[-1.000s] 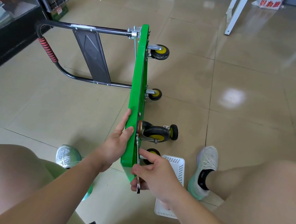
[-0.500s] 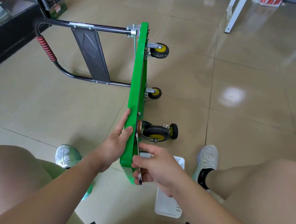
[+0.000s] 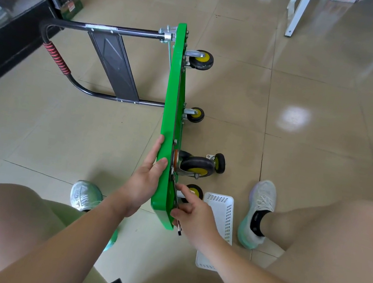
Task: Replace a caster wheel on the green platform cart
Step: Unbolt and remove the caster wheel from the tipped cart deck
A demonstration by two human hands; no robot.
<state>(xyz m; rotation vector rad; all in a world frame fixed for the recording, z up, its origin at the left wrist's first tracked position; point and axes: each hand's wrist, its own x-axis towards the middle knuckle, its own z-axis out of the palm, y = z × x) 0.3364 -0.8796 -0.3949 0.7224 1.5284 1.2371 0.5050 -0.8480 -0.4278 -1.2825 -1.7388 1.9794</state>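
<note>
Brace the upended green metal platform cart [image 3: 172,105] with your flat, straight-fingered left hand [image 3: 144,183] while your right hand [image 3: 196,215], pinching the slim steel wrench [image 3: 179,230], seats it squarely at the black-and-yellow caster wheel [image 3: 197,165] just beyond its fingertips.

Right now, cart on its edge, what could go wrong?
The green cart stands on edge, steadied by the flat left hand; it may tip.
The wrench in the right hand could slip, fingers close beside the mounted caster.
The loose caster on the floor may roll underfoot.
</note>
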